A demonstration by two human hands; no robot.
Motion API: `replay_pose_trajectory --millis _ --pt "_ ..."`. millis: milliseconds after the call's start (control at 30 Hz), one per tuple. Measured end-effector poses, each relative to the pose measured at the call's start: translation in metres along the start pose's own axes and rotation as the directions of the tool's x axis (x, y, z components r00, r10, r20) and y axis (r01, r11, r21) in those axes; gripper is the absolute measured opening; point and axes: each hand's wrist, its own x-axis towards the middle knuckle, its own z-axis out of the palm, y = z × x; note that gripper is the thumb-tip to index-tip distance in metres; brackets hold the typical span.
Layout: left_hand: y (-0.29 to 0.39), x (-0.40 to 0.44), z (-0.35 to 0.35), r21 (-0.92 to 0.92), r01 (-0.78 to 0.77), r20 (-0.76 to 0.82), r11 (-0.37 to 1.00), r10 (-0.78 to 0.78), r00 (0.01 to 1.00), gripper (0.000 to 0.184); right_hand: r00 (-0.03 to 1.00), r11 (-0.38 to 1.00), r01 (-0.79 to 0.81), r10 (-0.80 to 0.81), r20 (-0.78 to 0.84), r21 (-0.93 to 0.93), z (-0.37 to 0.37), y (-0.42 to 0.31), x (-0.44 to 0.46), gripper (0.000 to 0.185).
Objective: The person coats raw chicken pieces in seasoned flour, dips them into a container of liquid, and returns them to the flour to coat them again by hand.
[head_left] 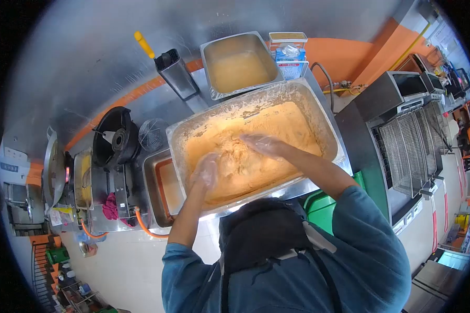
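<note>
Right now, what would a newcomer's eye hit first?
The large rectangular metal pan of pale orange powder dominates the centre, with the left hand and right hand, both gloved, at the powder. Then comes the bright yellow handle slanting up at the narrow metal holder, upper left, and the green plastic container below the pan's right end.

Shows dull, crusted metal in the large tray [296, 92] at mid-frame, round matt, grainy powder [282, 125]; thin, glossy plastic on the gloves [208, 169]; smooth metal on the tool holder [178, 79], upper left; woven wire in the baskets [402, 151], right; matt cloth on the sleeves [368, 219].
</note>
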Motion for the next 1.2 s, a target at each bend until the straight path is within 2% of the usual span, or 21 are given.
replay_pose_trajectory --millis 67,100,167,267,333,367,433,500,533,600,667,733,767,833,867,933,1033,1100,1133,1167,1200 --pt "-0.013 0.007 -0.009 -0.053 0.146 0.0 0.988 -0.146 0.989 0.036 0.98 0.956 -0.2 0.191 -0.059 -0.213 -0.008 -0.013 -0.004 0.045" --pt "0.013 -0.017 -0.002 -0.311 0.235 0.061 0.921 -0.228 0.972 0.036 0.994 0.994 -0.106 0.106 0.008 -0.041 -0.006 0.015 0.014 0.045" --pt "0.029 -0.022 0.019 -0.483 0.234 0.057 0.844 -0.236 0.97 0.033 0.992 0.946 0.071 -0.101 0.079 0.316 -0.003 0.092 0.066 0.044" --pt "0.038 -0.001 0.039 -0.321 0.124 -0.096 0.939 -0.162 0.982 0.025 0.992 0.957 0.053 -0.017 -0.126 0.287 0.025 0.032 0.048 0.042" --pt "0.091 -0.026 0.03 -0.276 0.213 -0.099 0.937 -0.248 0.964 0.028 0.959 0.929 0.266 -0.229 -0.167 0.256 0.021 0.01 0.027 0.045" --pt "0.097 -0.029 0.021 -0.283 0.163 -0.113 0.945 -0.202 0.973 0.027 0.925 0.898 0.37 -0.332 -0.185 0.237 0.016 0.006 0.023 0.047" --pt "0.094 -0.028 -0.001 -0.235 0.095 -0.132 0.967 -0.129 0.983 0.025 0.877 0.809 0.467 -0.477 -0.067 0.358 -0.028 0.048 0.062 0.052" --pt "0.074 -0.023 -0.022 0.058 0.104 -0.109 0.993 -0.097 0.989 0.022 0.974 0.967 0.227 -0.226 0.017 -0.115 -0.044 0.025 0.036 0.057" --pt "0.06 -0.023 -0.026 0.194 0.112 -0.088 0.975 -0.097 0.991 0.021 0.986 0.788 -0.153 0.086 -0.14 -0.597 -0.045 -0.018 -0.007 0.059" --pt "0.026 -0.032 -0.022 0.273 0.136 0.014 0.952 -0.145 0.989 0.018 0.987 0.723 0.096 0.023 0.162 -0.684 -0.09 0.082 0.023 0.041" --pt "0.002 -0.048 -0.005 0.252 0.161 0.124 0.954 -0.197 0.973 0.016 0.95 0.73 0.1 0.133 0.284 -0.677 -0.079 0.08 -0.015 0.053" --pt "-0.002 -0.062 0.016 0.203 0.211 0.234 0.956 -0.256 0.938 0.014 0.889 0.671 0.29 0.075 0.451 -0.682 -0.05 0.044 -0.049 0.042" --pt "0.002 -0.066 0.024 0.189 0.232 0.273 0.954 -0.278 0.921 0.012 0.847 0.639 0.38 0.05 0.529 -0.669 -0.039 0.035 -0.056 0.038" --pt "0.014 -0.072 0.036 0.189 0.268 0.338 0.944 -0.319 0.885 0.01 0.673 0.789 0.57 -0.288 0.681 -0.23 -0.028 0.098 -0.01 0.033" --pt "0.022 -0.072 0.04 0.195 0.28 0.341 0.94 -0.332 0.879 0.009 0.551 0.781 0.625 -0.456 0.699 0.016 -0.025 0.14 0.024 0.031" --pt "0.048 -0.076 0.042 0.193 0.311 0.336 0.931 -0.36 0.87 0.007 0.467 0.71 0.688 -0.593 0.656 0.152 -0.013 0.147 0.044 0.025" --pt "0.113 -0.101 0.032 -0.031 0.461 0.266 0.887 -0.437 0.859 0.006 0.501 0.618 0.786 -0.62 0.604 -0.017 -0.016 0.118 0.036 0.016" --pt "0.104 -0.088 0.024 -0.093 0.293 0.165 0.951 -0.276 0.947 0.004 0.642 0.535 0.762 -0.554 0.53 -0.365 -0.025 0.089 0.026 0.015" --pt "0.062 -0.062 0.016 -0.039 0.055 0.078 0.998 -0.052 0.996 0.004 0.727 0.464 0.684 -0.499 0.472 -0.563 -0.029 0.074 0.022 0.016" --pt "0.05 -0.053 0.006 -0.012 -0.047 0.03 0.999 0.047 0.998 0.004 0.796 0.37 0.572 -0.465 0.387 -0.732 -0.036 0.065 0.024 0.017" --pt "0.038 -0.043 -0.004 0.024 -0.146 -0.019 0.989 0.147 0.989 0.006 0.886 0.415 0.41 -0.393 0.246 -0.812 -0.044 0.056 0.028 0.019"
